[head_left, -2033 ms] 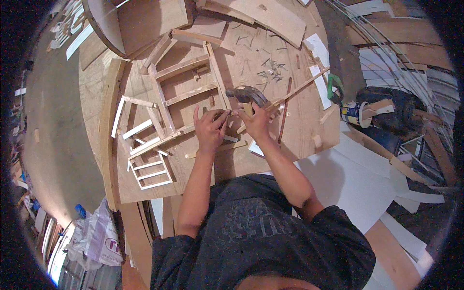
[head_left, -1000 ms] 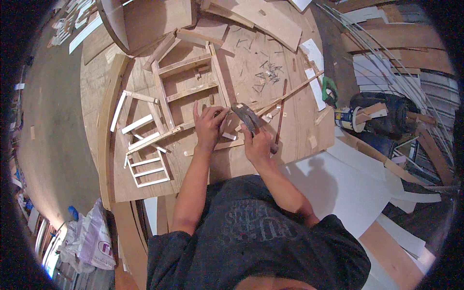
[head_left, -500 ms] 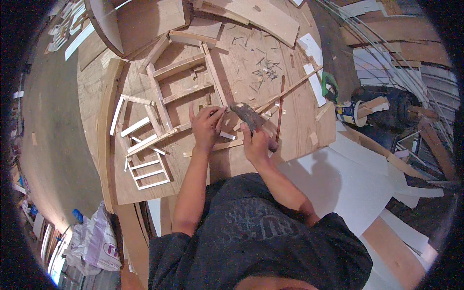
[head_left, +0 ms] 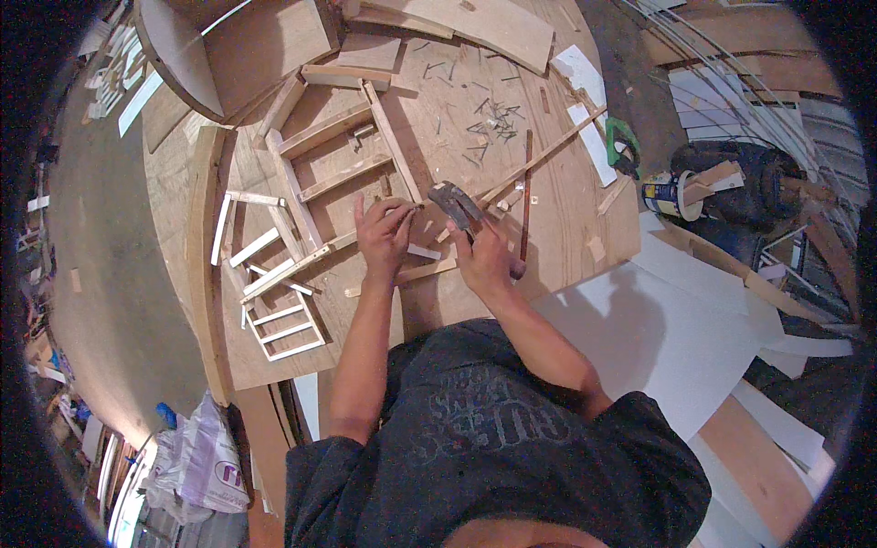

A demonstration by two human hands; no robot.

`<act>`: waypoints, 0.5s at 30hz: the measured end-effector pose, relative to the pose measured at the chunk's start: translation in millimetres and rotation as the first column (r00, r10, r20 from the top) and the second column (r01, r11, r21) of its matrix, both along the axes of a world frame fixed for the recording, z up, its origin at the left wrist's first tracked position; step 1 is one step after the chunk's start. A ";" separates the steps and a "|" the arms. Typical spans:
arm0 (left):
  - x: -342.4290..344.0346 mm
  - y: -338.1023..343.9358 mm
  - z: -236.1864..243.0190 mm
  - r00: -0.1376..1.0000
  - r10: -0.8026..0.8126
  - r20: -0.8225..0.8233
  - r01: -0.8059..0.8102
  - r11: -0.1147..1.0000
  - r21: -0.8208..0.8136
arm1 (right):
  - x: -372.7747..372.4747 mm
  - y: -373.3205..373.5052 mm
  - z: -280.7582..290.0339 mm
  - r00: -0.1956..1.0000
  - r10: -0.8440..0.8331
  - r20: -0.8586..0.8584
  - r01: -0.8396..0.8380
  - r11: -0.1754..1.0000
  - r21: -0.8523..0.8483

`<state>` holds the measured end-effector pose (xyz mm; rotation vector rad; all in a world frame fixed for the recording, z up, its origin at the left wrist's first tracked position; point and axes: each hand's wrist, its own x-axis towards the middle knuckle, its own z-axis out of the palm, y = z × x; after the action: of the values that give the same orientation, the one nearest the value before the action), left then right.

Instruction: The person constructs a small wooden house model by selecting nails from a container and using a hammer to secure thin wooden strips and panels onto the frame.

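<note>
The claw hammer [head_left: 452, 203] is just off the near right corner of the ladder-like wooden frame [head_left: 347, 176], and I have the right hand [head_left: 486, 260] wrapped round its handle close to the head. My left hand [head_left: 382, 236] is at that same corner, thumb and fingers pinched together; I cannot tell what sits between them. Right of the frame I see loose nails [head_left: 494, 123] and, farther out, a green-handled saw [head_left: 614, 142]. Near left of it lies a smaller white-edged frame [head_left: 279, 315].
</note>
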<state>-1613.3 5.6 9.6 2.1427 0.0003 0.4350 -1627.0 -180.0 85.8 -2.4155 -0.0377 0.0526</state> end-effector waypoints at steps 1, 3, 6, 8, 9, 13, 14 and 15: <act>0.9 -1.6 0.8 1.000 -0.002 0.001 0.002 1.000 0.003 | -1.6 -3.0 -4.8 1.000 -0.002 0.001 0.002 1.000 0.003; 1.3 -5.0 1.1 1.000 0.004 -0.016 -0.005 0.999 -0.054 | -1.0 -3.9 -3.8 1.000 0.018 -0.007 -0.017 0.998 0.059; 2.0 -8.2 2.8 1.000 0.016 -0.010 -0.015 1.000 0.007 | 0.0 -2.6 7.0 0.987 -0.037 -0.154 0.056 0.991 0.122; 3.0 -9.9 2.5 1.000 0.010 -0.015 -0.009 1.000 0.017 | -0.9 -1.5 9.6 0.992 -0.053 -0.117 0.072 0.984 0.162; 3.3 -10.1 2.5 1.000 0.004 -0.016 -0.003 1.000 0.026 | -1.1 -1.3 10.0 0.995 -0.072 -0.076 0.086 0.976 0.201; 3.6 -11.6 4.7 1.000 0.007 0.002 -0.007 0.999 0.043 | -0.1 -6.3 4.0 0.998 -0.043 -0.048 0.053 0.972 0.230; 3.3 -11.7 5.7 1.000 0.003 0.001 -0.003 0.999 0.050 | 0.5 -5.7 6.6 0.996 -0.047 -0.074 0.062 0.976 0.210; 3.4 -12.0 6.8 1.000 -0.001 0.001 0.001 0.998 0.057 | 0.5 -5.6 8.1 0.994 -0.052 -0.099 0.070 0.979 0.190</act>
<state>-1609.9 -6.4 16.4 2.1979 -0.0140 0.4401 -1626.4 -185.6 93.9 -2.2156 0.0718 0.1282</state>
